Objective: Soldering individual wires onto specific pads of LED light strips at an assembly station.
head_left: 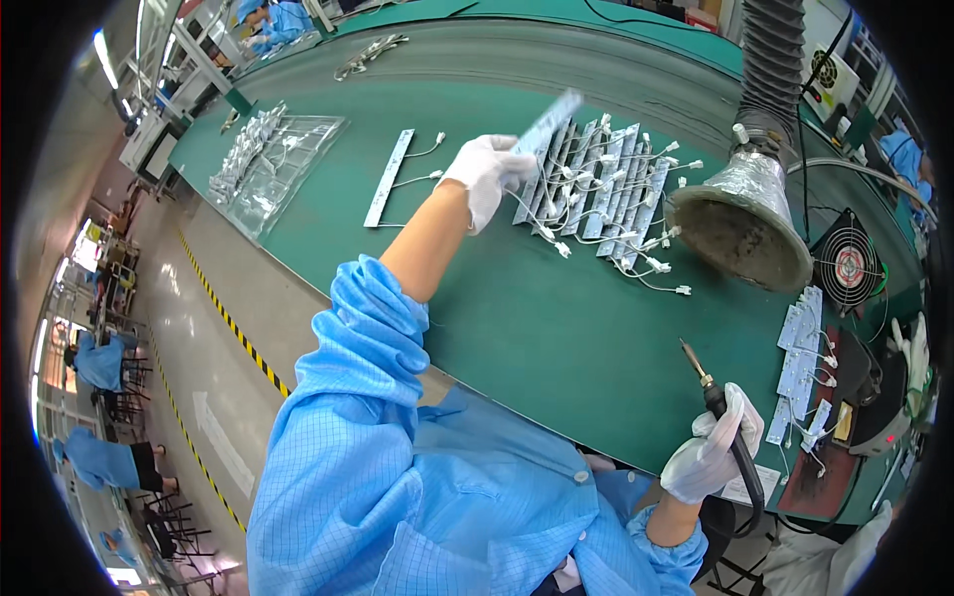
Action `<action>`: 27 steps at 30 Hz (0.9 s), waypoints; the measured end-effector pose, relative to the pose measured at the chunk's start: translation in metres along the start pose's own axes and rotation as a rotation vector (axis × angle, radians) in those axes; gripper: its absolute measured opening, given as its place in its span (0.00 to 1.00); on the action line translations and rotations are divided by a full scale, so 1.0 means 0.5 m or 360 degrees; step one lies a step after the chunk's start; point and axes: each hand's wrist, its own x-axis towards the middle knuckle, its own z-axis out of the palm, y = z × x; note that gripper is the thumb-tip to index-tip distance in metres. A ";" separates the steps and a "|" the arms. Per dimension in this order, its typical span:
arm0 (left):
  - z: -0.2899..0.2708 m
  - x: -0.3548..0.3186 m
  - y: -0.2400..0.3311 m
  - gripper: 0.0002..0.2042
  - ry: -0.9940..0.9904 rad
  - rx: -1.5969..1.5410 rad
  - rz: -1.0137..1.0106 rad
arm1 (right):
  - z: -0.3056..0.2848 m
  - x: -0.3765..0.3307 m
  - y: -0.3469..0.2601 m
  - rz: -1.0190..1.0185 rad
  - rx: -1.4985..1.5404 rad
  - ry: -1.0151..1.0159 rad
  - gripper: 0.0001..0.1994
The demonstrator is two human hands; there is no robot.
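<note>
My left hand [484, 174], in a white glove, is stretched out over the green table [517, 318] and holds a long narrow white circuit strip [549, 123], tilted up above a row of similar strips with white wires and plugs [606, 194]. My right hand [711, 452], also gloved, grips a black soldering iron [717, 402] near the table's front edge, its tip pointing up and away. A single strip with two wire tails [390, 177] lies alone to the left of my left hand.
A silver fume-extraction funnel [740, 223] on a ribbed hose hangs at the right. A small fan [850, 266] and more strips [805, 368] sit at the far right. A clear tray of parts [268, 164] lies at the left. Other workers in blue sit around.
</note>
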 end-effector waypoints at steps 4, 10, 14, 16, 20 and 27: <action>0.026 -0.058 0.034 0.19 -0.0325 -0.1146 0.0275 | -0.001 -0.052 0.016 0.0715 0.0430 0.0021 0.22; 0.071 -0.249 0.060 0.17 -0.1143 -0.0289 -0.0466 | 0.007 0.011 0.006 0.0283 -0.0496 0.0354 0.12; 0.191 -0.301 0.002 0.19 -0.1182 0.0549 -0.0681 | -0.010 0.035 -0.006 0.0173 -0.0874 0.0178 0.13; 0.213 -0.291 -0.043 0.19 -0.1321 0.0554 -0.0491 | 0.009 0.012 0.008 0.0175 -0.0359 0.0398 0.16; 0.265 -0.283 -0.054 0.16 -0.1140 0.0872 -0.0238 | -0.006 -0.035 -0.004 0.0813 0.1181 0.0005 0.11; 0.273 -0.294 -0.072 0.15 -0.1066 0.0850 -0.0114 | 0.003 -0.022 0.021 -0.0210 0.0545 -0.0089 0.10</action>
